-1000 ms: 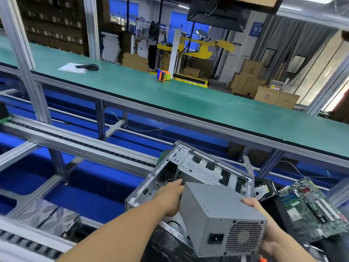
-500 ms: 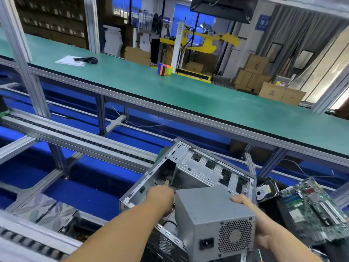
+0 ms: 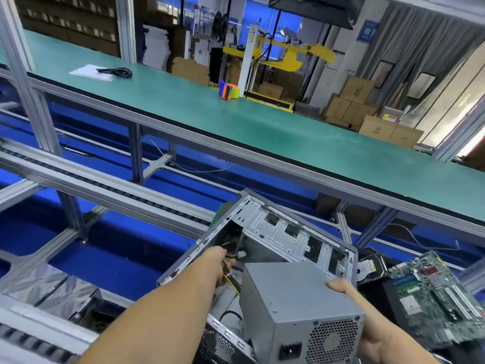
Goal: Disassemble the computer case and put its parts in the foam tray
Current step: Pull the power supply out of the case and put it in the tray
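From my head camera, I have the grey power supply [image 3: 299,308] lifted out in front of me, its fan grille and socket end facing me and its long axis running away toward the open computer case [image 3: 275,240]. My right hand [image 3: 367,334] grips its right side, thumb on top and fingers curled underneath. My left hand [image 3: 221,261] reaches past the box's far left corner into the case, where it seems to be holding the bundle of yellow and black wires [image 3: 232,269]; its fingers are hidden behind the wrist, so I cannot tell how they lie. The wires run from the box's far end into the case, so I judge the box is not yet free, and the left hand is the nearer one to clear them. The circuit board [image 3: 430,292] and a hard drive [image 3: 372,266] lie to my right, beyond the case; I judge the foam tray is on that side.
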